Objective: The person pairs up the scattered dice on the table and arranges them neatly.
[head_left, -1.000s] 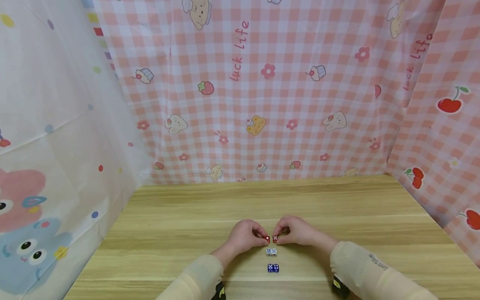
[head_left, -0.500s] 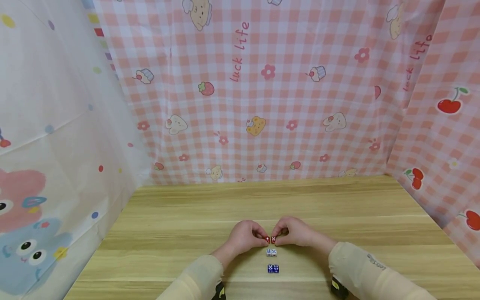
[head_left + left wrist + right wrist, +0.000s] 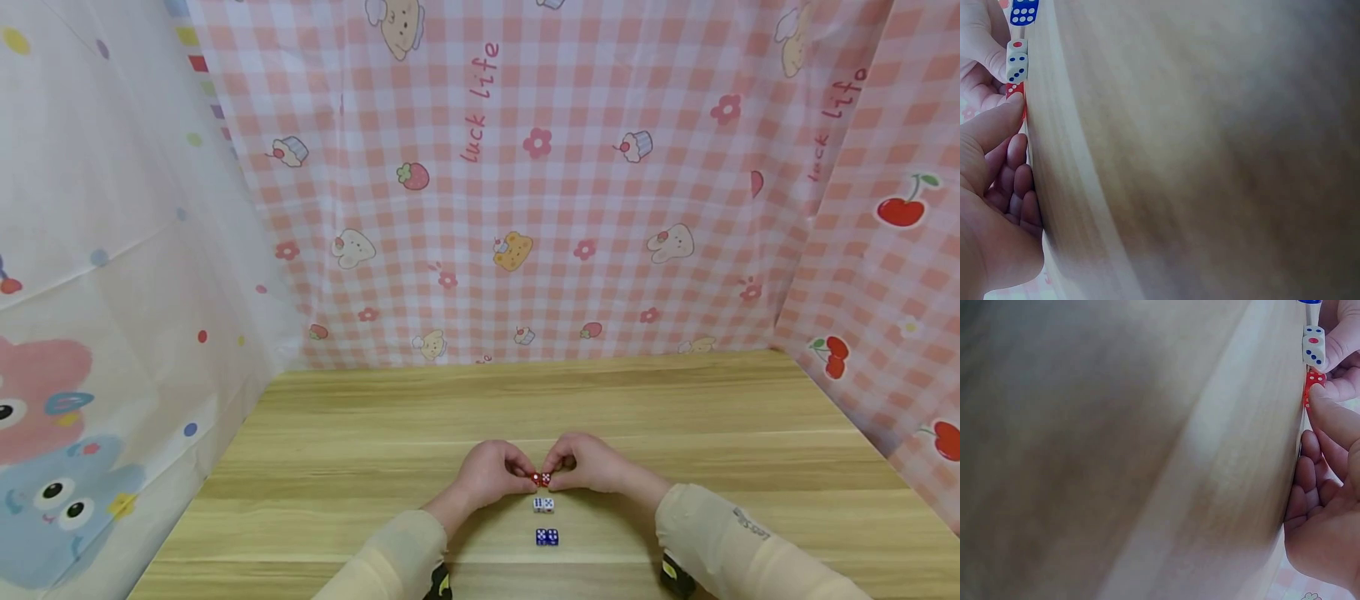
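Two small red dice sit side by side on the wooden table, behind the other pairs. My left hand (image 3: 491,473) pinches the left red die (image 3: 536,479) between thumb and forefinger. From the other side my right hand (image 3: 588,463) pinches the right red die (image 3: 546,479) the same way. In the head view the two red dice appear face to face. Just in front of them stands a pair of white dice (image 3: 543,505). Closer to me lies a pair of dark blue dice (image 3: 547,537). Thumbs partly cover the red dice in both wrist views.
The wood-grain table (image 3: 360,417) spreads out around the hands. A pink checked cloth (image 3: 570,200) hangs behind it, with a white printed cloth (image 3: 165,275) along the left side and another checked cloth (image 3: 885,292) on the right.
My right hand has slid its red die slightly leftward, closing the gap to the other red die. The left hand, white dice and blue dice stay in place.
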Motion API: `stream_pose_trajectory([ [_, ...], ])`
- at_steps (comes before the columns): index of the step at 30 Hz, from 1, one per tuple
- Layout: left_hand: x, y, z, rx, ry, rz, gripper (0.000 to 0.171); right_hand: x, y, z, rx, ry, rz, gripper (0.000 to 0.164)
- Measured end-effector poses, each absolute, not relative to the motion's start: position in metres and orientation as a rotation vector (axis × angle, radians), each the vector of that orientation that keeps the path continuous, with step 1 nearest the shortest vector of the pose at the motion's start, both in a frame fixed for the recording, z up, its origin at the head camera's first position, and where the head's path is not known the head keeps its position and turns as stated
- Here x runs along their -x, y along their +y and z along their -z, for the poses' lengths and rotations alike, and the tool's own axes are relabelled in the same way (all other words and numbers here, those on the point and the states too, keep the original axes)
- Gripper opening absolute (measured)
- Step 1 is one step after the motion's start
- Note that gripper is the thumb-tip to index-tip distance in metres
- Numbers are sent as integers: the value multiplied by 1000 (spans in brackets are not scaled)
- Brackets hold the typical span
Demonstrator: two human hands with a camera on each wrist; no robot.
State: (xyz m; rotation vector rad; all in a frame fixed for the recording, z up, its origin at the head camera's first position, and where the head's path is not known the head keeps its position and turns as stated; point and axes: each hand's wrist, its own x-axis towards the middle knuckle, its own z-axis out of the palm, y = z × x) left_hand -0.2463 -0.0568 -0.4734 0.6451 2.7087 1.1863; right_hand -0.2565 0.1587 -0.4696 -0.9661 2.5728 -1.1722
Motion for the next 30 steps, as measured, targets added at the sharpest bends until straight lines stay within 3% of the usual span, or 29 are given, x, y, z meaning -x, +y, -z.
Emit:
stream_pose_trajectory([
  [30,246,-67,466,-705,2639,-1193,11,256,170,466,982,2533,1156,14],
])
